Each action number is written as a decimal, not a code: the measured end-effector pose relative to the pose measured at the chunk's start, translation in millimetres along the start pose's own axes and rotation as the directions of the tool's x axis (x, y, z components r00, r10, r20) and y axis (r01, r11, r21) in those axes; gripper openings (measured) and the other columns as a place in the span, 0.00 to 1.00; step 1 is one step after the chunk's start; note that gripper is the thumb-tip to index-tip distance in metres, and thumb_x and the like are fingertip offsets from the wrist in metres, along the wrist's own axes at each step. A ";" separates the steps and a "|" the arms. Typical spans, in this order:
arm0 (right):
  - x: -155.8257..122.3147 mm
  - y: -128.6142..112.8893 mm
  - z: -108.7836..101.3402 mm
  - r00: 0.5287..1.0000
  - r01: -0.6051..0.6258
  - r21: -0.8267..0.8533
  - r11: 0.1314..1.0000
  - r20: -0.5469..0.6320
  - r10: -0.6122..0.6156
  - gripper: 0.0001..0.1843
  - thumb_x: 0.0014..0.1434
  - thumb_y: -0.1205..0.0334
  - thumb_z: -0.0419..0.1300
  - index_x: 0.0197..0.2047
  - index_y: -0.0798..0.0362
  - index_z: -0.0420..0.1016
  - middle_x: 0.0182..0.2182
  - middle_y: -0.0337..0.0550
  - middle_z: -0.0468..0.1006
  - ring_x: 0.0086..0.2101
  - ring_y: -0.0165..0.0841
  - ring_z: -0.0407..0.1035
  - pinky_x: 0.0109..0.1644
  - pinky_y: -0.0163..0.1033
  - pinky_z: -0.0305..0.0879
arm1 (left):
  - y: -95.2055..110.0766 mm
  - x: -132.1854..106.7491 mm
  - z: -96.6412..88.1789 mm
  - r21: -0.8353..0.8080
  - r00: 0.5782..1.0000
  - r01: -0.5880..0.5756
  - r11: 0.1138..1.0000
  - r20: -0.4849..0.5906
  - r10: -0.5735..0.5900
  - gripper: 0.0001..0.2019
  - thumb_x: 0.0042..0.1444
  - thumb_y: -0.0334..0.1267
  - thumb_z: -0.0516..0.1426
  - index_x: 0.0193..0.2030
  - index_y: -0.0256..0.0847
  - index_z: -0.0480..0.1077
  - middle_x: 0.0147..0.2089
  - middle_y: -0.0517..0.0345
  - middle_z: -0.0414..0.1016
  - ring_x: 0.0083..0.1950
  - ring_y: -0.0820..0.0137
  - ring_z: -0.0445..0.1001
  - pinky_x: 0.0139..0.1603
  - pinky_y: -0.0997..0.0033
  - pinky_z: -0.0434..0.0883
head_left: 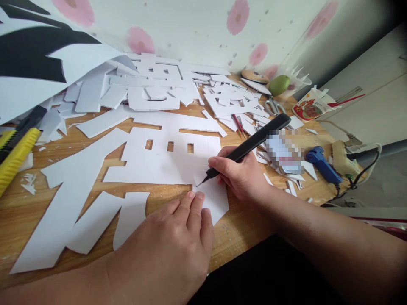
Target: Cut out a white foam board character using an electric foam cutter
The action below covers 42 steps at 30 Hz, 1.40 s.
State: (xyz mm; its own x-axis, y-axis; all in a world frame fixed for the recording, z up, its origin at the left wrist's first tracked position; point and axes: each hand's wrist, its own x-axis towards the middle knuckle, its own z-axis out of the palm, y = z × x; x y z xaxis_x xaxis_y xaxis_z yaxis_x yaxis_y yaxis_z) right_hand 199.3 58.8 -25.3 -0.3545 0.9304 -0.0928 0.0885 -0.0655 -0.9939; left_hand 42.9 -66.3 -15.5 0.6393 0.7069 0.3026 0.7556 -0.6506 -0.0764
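**Knife tip on white board, other hand pressing flat**

The fingers (219,163) of the right hand (243,178) were closed in a pen grip around the lower end of a black craft knife (254,140); the thumb and forefinger pinched it just above the blade, and the handle slanted up and away to the right. The blade tip (200,184) touched the white cut-out sheet (165,163) near its right-hand edge, just below a row of three small square holes.

The left hand (173,250) lay open and flat, palm down, holding nothing; its fingertips (194,197) were close together and pressed on the lower right corner of the same sheet, just beside the blade tip and slightly nearer the person. Both forearms came in from the bottom of the view.

The sheet lay flat on a wooden table (19,216), at its middle, and was cut into broad strokes with wood showing through the gaps; small white scraps lay about it. Behind it, against the wall (197,25) with pink flower prints, a pile of white cut-outs (152,84) was stacked loosely. At the left edge lay a yellow utility knife (17,154); above it hung a large black-and-white sheet (32,55).

To the right, past the knife handle, lay scissors (274,106), a green fruit (280,84) and a noodle cup (308,106); nearer the person sat a blue glue gun (322,164) and a beige power strip (341,157) with black cords.
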 end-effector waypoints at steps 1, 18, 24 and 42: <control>-0.2 0.0 -0.1 1.000 0.004 -0.011 1.000 0.002 -0.004 0.17 0.49 0.52 0.72 0.22 0.53 0.73 0.14 0.32 0.67 0.15 0.25 0.58 0.16 0.31 0.55 | 0.1 -0.5 -0.2 -0.004 1.000 0.002 1.000 -0.005 -0.002 0.17 0.55 0.34 0.56 0.47 0.31 0.80 0.52 0.34 0.80 0.52 0.50 0.81 0.50 0.55 0.78; -1.8 -4.0 -1.3 0.993 0.115 -0.163 0.980 0.030 -0.112 0.18 0.49 0.51 0.72 0.20 0.52 0.71 0.18 0.36 0.72 0.20 0.27 0.63 0.22 0.34 0.59 | 1.6 -3.4 -2.4 -0.015 0.999 0.041 0.999 0.026 -0.041 0.21 0.50 0.40 0.63 0.49 0.31 0.80 0.55 0.32 0.78 0.55 0.49 0.80 0.52 0.56 0.78; -1.6 -2.3 -2.6 0.994 0.112 -0.154 0.982 0.028 -0.109 0.19 0.50 0.51 0.71 0.21 0.52 0.70 0.18 0.36 0.72 0.21 0.28 0.64 0.22 0.34 0.60 | 1.1 -6.5 0.4 0.007 0.999 0.007 1.000 0.045 -0.007 0.19 0.55 0.35 0.56 0.51 0.30 0.79 0.55 0.31 0.78 0.56 0.48 0.79 0.50 0.55 0.78; -1.2 1.4 -0.4 0.997 0.059 -0.068 0.996 -0.036 -0.062 0.16 0.49 0.56 0.70 0.19 0.51 0.68 0.16 0.34 0.70 0.19 0.29 0.66 0.23 0.35 0.65 | 0.4 -3.4 -1.9 -0.024 0.997 0.021 0.999 0.069 -0.020 0.20 0.51 0.37 0.60 0.50 0.32 0.80 0.56 0.31 0.77 0.56 0.48 0.79 0.51 0.55 0.79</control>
State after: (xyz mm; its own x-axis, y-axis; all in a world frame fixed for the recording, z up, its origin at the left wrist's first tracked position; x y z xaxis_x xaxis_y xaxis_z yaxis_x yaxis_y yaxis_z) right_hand 200.2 57.7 -26.6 -0.3252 0.9452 -0.0288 0.1307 0.0147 -0.9913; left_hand 40.7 -69.6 -14.8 0.6327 0.7369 0.2380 0.7653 -0.6419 -0.0469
